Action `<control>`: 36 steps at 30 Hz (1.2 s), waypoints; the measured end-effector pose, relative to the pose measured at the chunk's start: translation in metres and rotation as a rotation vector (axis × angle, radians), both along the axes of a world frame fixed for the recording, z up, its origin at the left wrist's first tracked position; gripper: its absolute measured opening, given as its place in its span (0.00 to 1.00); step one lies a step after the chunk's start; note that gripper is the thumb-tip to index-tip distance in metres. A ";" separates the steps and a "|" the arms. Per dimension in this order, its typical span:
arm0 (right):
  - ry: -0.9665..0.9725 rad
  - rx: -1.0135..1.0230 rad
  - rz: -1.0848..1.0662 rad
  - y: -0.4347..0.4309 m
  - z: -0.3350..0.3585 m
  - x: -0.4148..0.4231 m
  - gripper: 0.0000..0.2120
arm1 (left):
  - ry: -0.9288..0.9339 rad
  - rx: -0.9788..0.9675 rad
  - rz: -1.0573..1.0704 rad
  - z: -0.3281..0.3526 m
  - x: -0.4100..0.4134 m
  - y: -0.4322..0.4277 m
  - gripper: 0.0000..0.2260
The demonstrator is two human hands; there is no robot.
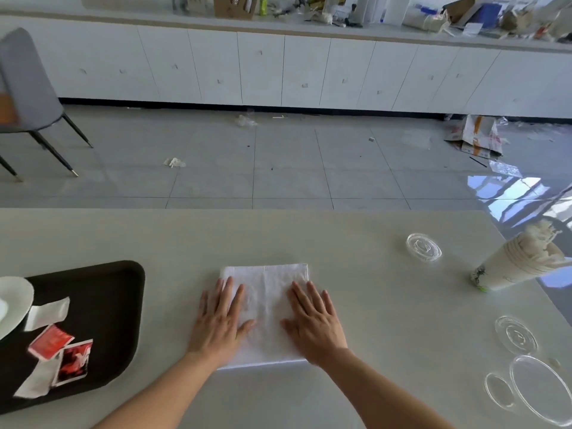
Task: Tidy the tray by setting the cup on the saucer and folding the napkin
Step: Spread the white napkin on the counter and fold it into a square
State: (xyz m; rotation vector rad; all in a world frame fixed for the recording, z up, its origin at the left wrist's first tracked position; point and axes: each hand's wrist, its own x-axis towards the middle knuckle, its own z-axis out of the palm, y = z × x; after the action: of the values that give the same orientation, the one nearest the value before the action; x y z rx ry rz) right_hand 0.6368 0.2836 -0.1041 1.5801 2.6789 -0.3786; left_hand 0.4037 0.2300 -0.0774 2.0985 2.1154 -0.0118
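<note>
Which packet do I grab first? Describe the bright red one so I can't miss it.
Start at the black plastic tray on the table's left. Below the white saucer lies the solid red sachet. The neighbouring white-bordered picture sachet is darker; the others are plain white.

We see bright, even daylight. Window glare gleams on the floor (510, 193) at right. Edges bow and smear slightly.

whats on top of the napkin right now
Both hands lie flat, palms down, on the white napkin: left hand on its left half, right hand on its right half. Nothing else sits on it. The cloth beneath the palms is covered.
</note>
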 end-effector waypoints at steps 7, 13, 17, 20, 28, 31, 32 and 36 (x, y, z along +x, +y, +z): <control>0.149 0.085 0.036 -0.032 0.015 0.018 0.30 | -0.187 0.115 -0.261 -0.007 -0.002 -0.072 0.22; 0.180 0.156 0.142 -0.053 0.026 0.036 0.19 | -0.200 0.162 -0.341 0.010 -0.024 -0.069 0.07; 0.200 0.129 0.118 -0.061 0.027 0.037 0.17 | -0.036 0.194 -0.413 0.019 -0.023 -0.067 0.06; 0.208 0.107 0.121 -0.065 0.030 0.038 0.18 | 0.010 0.187 -0.385 0.024 -0.020 -0.067 0.05; 0.257 0.064 0.017 -0.078 0.038 0.033 0.12 | -0.421 0.119 0.060 0.026 -0.022 -0.081 0.10; 0.300 -0.014 -0.089 -0.075 0.046 0.030 0.05 | -0.589 -0.016 0.125 0.027 -0.029 -0.091 0.13; 0.305 -0.033 -0.101 -0.073 0.048 0.029 0.04 | -0.606 -0.046 0.115 0.027 -0.031 -0.094 0.16; 0.318 -0.118 -0.103 -0.070 0.058 0.025 0.03 | -0.652 -0.023 0.222 0.029 -0.036 -0.100 0.07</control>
State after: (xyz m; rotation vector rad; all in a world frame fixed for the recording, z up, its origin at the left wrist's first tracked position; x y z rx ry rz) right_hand 0.6622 0.2134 -0.0458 1.7591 2.7331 -0.8421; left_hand 0.3679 0.1298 -0.0488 1.5424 1.8922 0.5845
